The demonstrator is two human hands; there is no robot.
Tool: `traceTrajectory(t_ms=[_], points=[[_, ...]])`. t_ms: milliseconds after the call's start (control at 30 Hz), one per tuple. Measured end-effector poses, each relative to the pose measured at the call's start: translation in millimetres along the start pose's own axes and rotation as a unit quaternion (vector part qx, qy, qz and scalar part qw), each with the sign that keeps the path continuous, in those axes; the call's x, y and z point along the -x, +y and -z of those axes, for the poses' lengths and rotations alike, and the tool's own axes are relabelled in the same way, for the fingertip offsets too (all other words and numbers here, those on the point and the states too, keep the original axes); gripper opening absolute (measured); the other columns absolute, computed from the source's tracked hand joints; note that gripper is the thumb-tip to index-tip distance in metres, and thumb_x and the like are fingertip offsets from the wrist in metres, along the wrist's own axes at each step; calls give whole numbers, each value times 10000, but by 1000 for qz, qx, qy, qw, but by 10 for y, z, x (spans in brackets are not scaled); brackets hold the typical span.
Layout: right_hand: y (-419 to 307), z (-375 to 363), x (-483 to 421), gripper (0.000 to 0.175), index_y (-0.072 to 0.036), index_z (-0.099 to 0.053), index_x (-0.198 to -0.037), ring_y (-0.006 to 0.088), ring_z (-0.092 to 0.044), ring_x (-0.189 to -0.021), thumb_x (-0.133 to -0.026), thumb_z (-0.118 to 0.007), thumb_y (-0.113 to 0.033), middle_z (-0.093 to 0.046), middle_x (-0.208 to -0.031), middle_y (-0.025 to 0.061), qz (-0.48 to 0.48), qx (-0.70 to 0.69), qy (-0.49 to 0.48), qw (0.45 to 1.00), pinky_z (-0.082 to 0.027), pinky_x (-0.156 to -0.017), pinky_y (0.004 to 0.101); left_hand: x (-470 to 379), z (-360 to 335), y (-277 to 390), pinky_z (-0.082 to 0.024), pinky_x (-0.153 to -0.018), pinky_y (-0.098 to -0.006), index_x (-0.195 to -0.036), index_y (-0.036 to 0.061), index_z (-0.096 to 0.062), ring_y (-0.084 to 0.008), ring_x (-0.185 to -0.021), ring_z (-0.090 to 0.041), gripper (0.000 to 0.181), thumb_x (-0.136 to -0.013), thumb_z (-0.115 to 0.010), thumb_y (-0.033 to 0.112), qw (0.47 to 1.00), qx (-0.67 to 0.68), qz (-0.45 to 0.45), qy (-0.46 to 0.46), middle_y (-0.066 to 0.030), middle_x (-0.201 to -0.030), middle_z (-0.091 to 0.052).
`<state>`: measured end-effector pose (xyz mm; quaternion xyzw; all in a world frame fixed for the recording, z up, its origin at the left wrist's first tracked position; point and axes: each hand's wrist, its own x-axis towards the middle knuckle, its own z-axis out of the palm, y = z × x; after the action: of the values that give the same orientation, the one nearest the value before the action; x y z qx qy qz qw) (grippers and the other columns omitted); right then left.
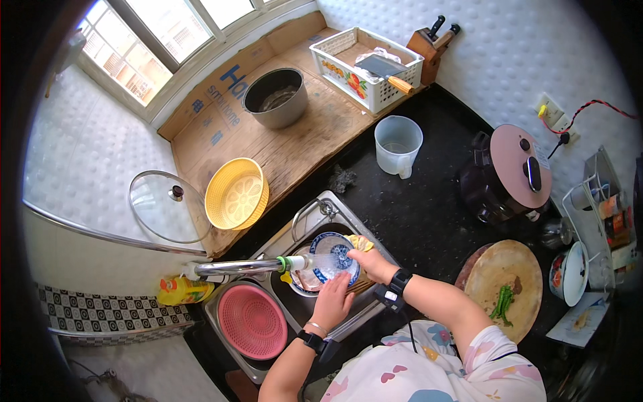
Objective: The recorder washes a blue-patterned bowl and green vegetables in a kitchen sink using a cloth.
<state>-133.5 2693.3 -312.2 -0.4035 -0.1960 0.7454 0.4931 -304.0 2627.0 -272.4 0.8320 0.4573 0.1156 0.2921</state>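
Observation:
A blue-and-white patterned bowl (pixel 331 254) is tilted in the sink (pixel 366 306) under running water from the chrome faucet (pixel 241 266). My right hand (pixel 372 264) grips the bowl's right rim, thumb on the inner side, with a yellow cloth (pixel 360 242) behind the fingers. My left hand (pixel 334 299) is at the bowl's near edge, fingertips against it; whether it grips the rim is unclear. Beneath the bowl, other dishes (pixel 305 281) are partly hidden. Brown chopsticks (pixel 362 285) seem to lie beside them.
A pink colander (pixel 252 321) covers the sink's left basin. Beyond stand a yellow basket (pixel 237 193), a grey pot (pixel 276 98) and a plastic jug (pixel 398 145). A cleaver (pixel 384 70) rests across a white basket (pixel 346 83). Rightward are a pressure cooker (pixel 520 166) and green peppers (pixel 504 304) on a chopping board (pixel 495 266).

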Motion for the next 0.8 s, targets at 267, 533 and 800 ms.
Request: traceTrajectory(t_ms=[267, 533, 800], points=[[180, -14, 82, 291, -7, -578, -1160, 153, -625, -915, -874, -596, -59, -654, -1038, 71, -69, 9, 2, 998, -519, -788, 300, 50, -29, -470, -310, -1096, -413, -1370, -60, -369, -398, -1269, -417, 606, -816, -575, 70, 935, -35, 231, 269, -288, -1352, -441], [338, 100, -79, 330, -26, -529, -1011, 288, -618, -894, -801, -712, -204, -602, -958, 160, 68, 389, 93, 914, -498, -741, 371, 97, -3, -673, -518, -537, -259, -1264, 37, -448, -160, -841, -631, 436, -833, -493, -11, 749, 551, 344, 131, -72, -1071, -602], [194, -327, 56, 597, -75, -442, -1345, 481, -287, -1341, -832, -628, -317, -303, -1424, 303, 263, 610, -172, 727, -270, -1120, 465, -4, 150, -402, -598, -677, -341, -1375, 97, -355, -221, -929, -643, 618, -786, -409, -84, 726, 595, 322, 125, -77, -1118, -583]])
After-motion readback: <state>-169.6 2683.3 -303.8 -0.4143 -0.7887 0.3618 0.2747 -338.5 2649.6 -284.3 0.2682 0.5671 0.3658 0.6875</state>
